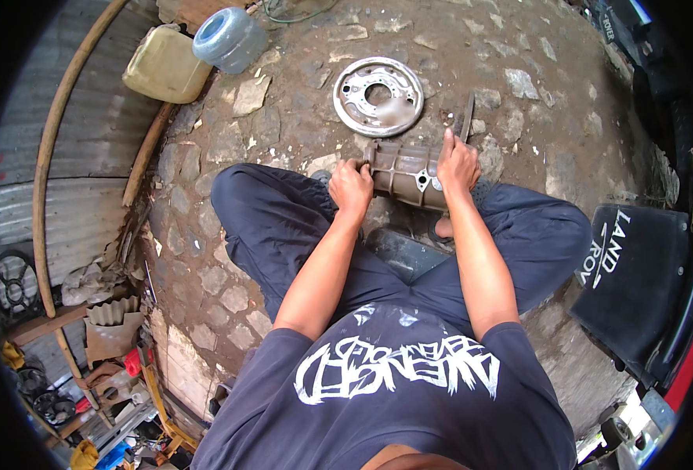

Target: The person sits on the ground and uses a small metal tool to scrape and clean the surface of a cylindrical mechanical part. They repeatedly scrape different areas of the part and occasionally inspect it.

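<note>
A ribbed, grey-brown metal gearbox casing (pixel 405 168) lies on its side between my knees, with a diamond-shaped flange on its upper face. My left hand (pixel 351 186) is closed on the rim at its left end. At the right end, my right hand (pixel 457 163) is closed round a long flat metal tool (pixel 466 117), whose dark blade-like length points away from me. Its grip is hidden in my fingers, so I cannot tell its exact kind. Just beyond the casing, a round silver wheel rim (pixel 346 110) lies flat on the ground.
Uneven stone paving (pixel 229 298) surrounds me. A yellowish jerrycan (pixel 166 66) and a blue water jug (pixel 229 39) stand far left, near a corrugated metal wall (pixel 88 133). Under me is a dark low seat (pixel 405 254). A vehicle's black mudflap (pixel 636 266) hangs at right.
</note>
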{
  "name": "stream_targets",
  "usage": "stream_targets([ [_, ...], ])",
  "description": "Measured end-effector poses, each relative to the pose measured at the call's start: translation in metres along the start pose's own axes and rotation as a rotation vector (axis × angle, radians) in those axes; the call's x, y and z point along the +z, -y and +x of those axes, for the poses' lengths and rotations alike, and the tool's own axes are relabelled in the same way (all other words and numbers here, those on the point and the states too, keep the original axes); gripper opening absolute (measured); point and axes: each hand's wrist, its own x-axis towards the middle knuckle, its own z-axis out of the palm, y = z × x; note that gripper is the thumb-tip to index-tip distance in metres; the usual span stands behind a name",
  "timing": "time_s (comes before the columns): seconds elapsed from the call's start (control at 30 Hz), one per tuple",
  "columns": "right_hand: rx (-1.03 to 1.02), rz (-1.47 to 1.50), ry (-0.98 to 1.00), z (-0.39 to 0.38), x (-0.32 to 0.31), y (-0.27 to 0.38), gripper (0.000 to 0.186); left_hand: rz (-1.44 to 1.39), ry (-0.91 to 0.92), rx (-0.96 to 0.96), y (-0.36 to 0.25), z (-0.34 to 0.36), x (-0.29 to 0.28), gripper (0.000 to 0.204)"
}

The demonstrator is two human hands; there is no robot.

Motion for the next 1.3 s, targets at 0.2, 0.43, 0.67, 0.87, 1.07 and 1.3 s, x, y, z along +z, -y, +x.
stream_targets([
  [0.2, 0.006, -0.001, 0.002, 0.000, -0.003, 0.004, 0.058, 0.041, 0.040, 0.019, 0.003, -0.018, -0.006, 0.021],
  [0.43, 0.007, -0.015, 0.012, 0.002, -0.001, 0.002, 0.059, -0.026, -0.060, 0.032, 0.003, -0.023, 0.004, 0.014],
  [0.67, 0.076, 0.000, 0.038, 0.006, 0.000, 0.004, 0.062, -0.066, -0.146, -0.036, 0.006, -0.008, 0.016, 0.017],
  [0.87, 0.008, -0.044, 0.037, -0.001, -0.001, -0.005, 0.055, -0.327, -0.084, -0.307, 0.012, 0.007, 0.005, 0.024],
  [1.07, -0.053, 0.048, -0.048, -0.004, 0.002, -0.013, 0.043, -0.822, -0.120, -0.113, -0.036, 0.014, -0.075, 0.029],
  [1.3, -0.011, 0.832, 0.100, -0.041, -0.016, 0.044, 0.032, -1.063, 0.295, -0.096, -0.041, 0.008, -0.123, 0.031],
])
